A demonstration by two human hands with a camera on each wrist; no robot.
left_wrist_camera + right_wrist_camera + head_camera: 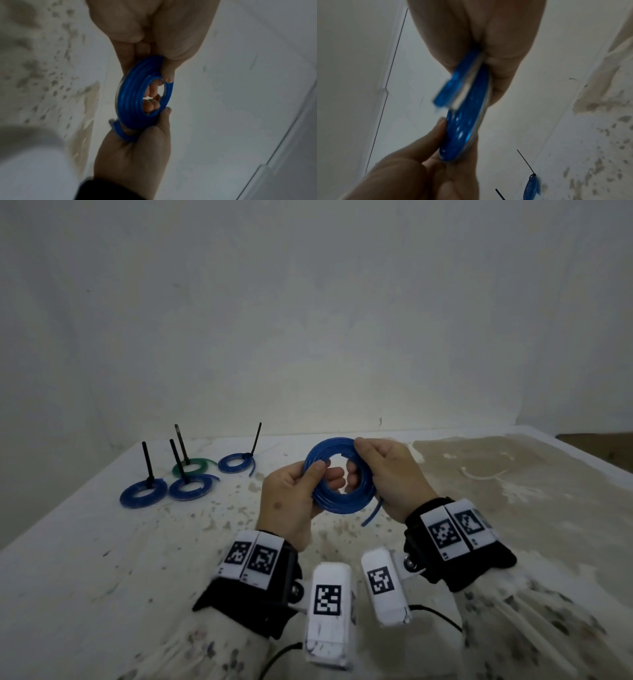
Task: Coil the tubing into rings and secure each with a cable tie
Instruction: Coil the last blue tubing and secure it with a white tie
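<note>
A coil of blue tubing (337, 477) is held upright above the table between both hands. My left hand (323, 474) pinches its left side, thumb in front and fingers through the hole. My right hand (358, 460) grips the right side, thumb on the top rim. A short loose end (371, 515) hangs from the coil's lower right. In the left wrist view the coil (130, 94) shows several flat turns between the left hand (163, 83) and the right hand (159, 109). The right wrist view shows the coil (462, 128) edge-on and blurred. No tie is on it.
Far left on the stained white table (102, 559) lie several tied rings: blue (144, 494), blue (190, 487), green (191, 466), blue (236, 463), each with a black cable tie standing up. A pale thin strip (483, 474) lies at the right. A wall stands behind.
</note>
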